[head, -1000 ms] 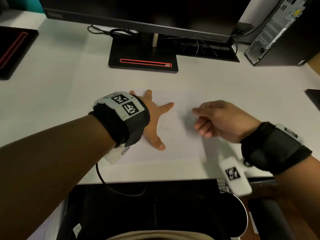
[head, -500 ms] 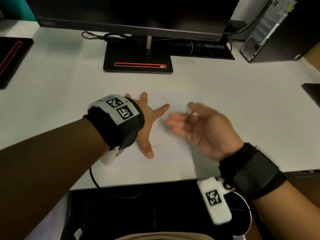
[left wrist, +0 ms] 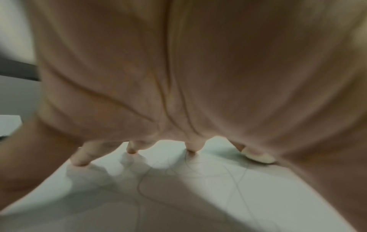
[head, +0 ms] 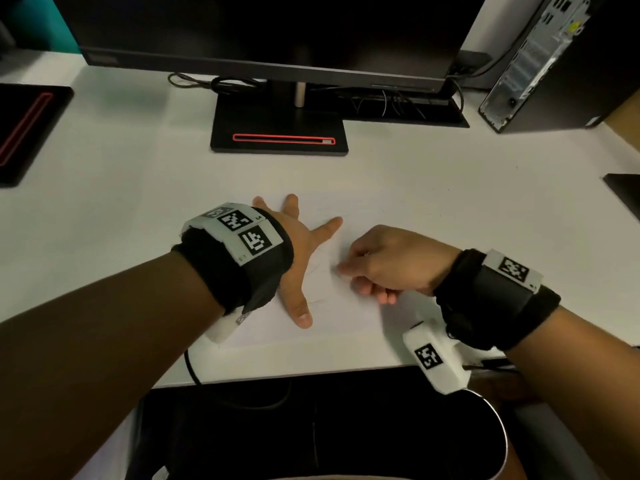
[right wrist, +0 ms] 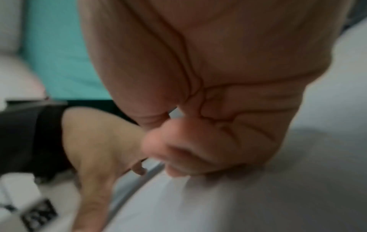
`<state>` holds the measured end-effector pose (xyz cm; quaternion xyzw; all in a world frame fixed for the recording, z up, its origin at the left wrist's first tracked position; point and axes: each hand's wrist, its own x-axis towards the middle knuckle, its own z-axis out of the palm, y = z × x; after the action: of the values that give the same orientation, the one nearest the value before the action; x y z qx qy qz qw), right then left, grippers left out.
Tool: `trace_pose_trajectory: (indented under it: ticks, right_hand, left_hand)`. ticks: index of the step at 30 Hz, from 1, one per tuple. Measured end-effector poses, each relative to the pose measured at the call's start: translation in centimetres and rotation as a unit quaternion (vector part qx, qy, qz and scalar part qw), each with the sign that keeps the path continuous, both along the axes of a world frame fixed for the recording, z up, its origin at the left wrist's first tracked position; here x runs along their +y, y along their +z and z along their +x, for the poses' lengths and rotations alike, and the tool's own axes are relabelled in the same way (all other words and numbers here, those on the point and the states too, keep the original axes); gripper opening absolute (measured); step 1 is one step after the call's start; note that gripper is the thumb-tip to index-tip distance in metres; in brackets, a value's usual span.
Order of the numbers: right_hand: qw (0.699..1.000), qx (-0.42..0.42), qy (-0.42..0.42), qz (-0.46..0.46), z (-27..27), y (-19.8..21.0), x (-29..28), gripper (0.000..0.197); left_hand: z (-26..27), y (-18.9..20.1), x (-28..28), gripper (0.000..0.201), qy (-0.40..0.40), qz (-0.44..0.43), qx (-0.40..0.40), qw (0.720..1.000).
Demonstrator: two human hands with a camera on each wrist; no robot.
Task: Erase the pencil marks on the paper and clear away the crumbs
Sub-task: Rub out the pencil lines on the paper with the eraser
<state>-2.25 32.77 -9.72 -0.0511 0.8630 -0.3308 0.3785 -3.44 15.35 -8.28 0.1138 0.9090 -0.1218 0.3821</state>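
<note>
A white sheet of paper [head: 346, 317] lies near the front edge of the white desk [head: 450, 209], with faint looping pencil marks [head: 318, 268] on it. My left hand [head: 304, 247] presses flat on the sheet with fingers spread. The left wrist view shows the fingertips [left wrist: 79, 158] on the paper among the pencil lines [left wrist: 228, 180]. My right hand [head: 388, 265] is just right of the left, low over the sheet. Its fingers are curled under and hold nothing, blurred in the right wrist view [right wrist: 198, 141]. No eraser or crumbs are visible.
A monitor on a black stand [head: 278, 133] is at the back centre, with a computer tower [head: 554, 64] at the back right. A black pad [head: 24, 133] lies at the left and a dark object [head: 627, 192] at the right edge. Below the desk is a round metal-rimmed container [head: 498, 427].
My right hand swept left over the paper with the palm turned up, then turned palm down and curled its fingers. My left hand stayed flat on the sheet.
</note>
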Motion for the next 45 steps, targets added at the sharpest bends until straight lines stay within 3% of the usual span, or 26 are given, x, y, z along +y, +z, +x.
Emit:
trace_pose_trajectory:
  ticks: [2,6,10,14,19,22,27,31,35,39,43,45]
  right_hand:
    - [0.996,0.045,0.037,0.067,-1.5,0.2,-0.4,0.032]
    - [0.989,0.093,0.017,0.114,-3.5,1.0,-0.5,0.035]
    - [0.984,0.059,0.122,0.112,-1.0,0.5,-1.9,0.037]
    - [0.987,0.106,0.021,0.115,-3.3,0.8,-0.6,0.033]
    - [0.981,0.096,0.122,0.114,-1.2,-0.2,-1.6,0.039]
    - [0.987,0.119,0.03,0.107,-3.0,0.5,-0.4,0.035]
    - [0.977,0.119,0.137,0.112,-1.0,-0.1,-1.6,0.038]
    - [0.985,0.129,0.039,0.106,-2.8,0.4,-0.3,0.036]
    - [0.979,0.114,0.13,0.109,-0.9,-0.2,-1.5,0.038]
    - [0.989,0.116,0.016,0.096,-3.2,0.3,-0.2,0.035]
    - [0.985,0.108,0.093,0.093,-1.7,-0.3,-1.4,0.037]
    - [0.989,0.088,0.082,0.088,-2.0,-0.3,-1.4,0.034]
  left_hand:
    - [0.1,0.0,-0.1,0.155,0.003,0.005,-0.002,1.0]
    - [0.2,0.0,-0.1,0.153,0.007,0.021,0.007,1.0]
    - [0.2,-0.2,-0.1,0.153,0.003,0.021,0.017,1.0]
    - [0.2,-0.2,-0.1,0.151,0.0,0.022,0.018,1.0]
    - [0.1,-0.4,-0.1,0.153,0.001,0.02,0.021,1.0]
    - [0.2,-0.2,-0.1,0.152,0.003,0.021,0.019,1.0]
    - [0.1,-0.4,-0.2,0.154,0.005,0.021,0.02,1.0]
    - [0.1,-0.4,-0.1,0.154,0.005,0.021,0.015,1.0]
    - [0.1,-0.3,-0.1,0.154,0.004,0.018,0.016,1.0]
    - [0.2,-0.1,-0.1,0.153,0.005,0.02,0.015,1.0]
    - [0.2,-0.2,-0.1,0.152,0.006,0.021,0.013,1.0]
    - [0.1,-0.2,-0.1,0.153,0.007,0.021,0.012,1.0]
